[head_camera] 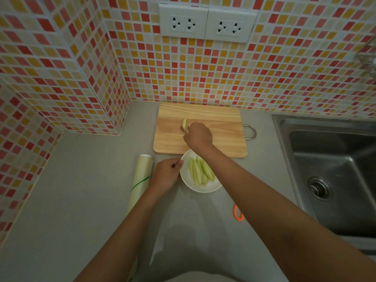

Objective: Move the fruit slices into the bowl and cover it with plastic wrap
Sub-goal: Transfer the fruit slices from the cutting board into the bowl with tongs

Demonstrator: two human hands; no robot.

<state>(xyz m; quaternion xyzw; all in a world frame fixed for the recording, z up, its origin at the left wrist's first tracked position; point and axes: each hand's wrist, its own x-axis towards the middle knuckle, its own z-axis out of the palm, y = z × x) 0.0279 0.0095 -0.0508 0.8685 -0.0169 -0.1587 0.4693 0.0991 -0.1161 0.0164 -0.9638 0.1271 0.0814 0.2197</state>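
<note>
Fruit slices lie side by side in the bowl, pale green and long, all pointing roughly away from the person. The bowl is white and shallow and sits on the grey counter, its far rim touching or just overlapping the near edge of the board. One more slice is over the middle of the wooden board, held upright at the fingertips of the right hand, whose fingers are curled round it in a pinch; that arm reaches across the bowl's right side to get there. I cannot tell whether the slice's lower end touches the wood. The left hand is at the bowl's left rim, fingers bent with the tips on or against the edge; it looks like a light hold on the rim, though the thumb's place is hidden from me. Just left of that hand lies the wrap, a long roll stretched along the counter towards the person, with a thin green line across it. A metal loop handle sticks out from the board's right end. Something small and orange shows beside the right forearm, mostly covered. To the right is a steel sink with its drain, and on the tiled wall above the board are two double sockets.
</note>
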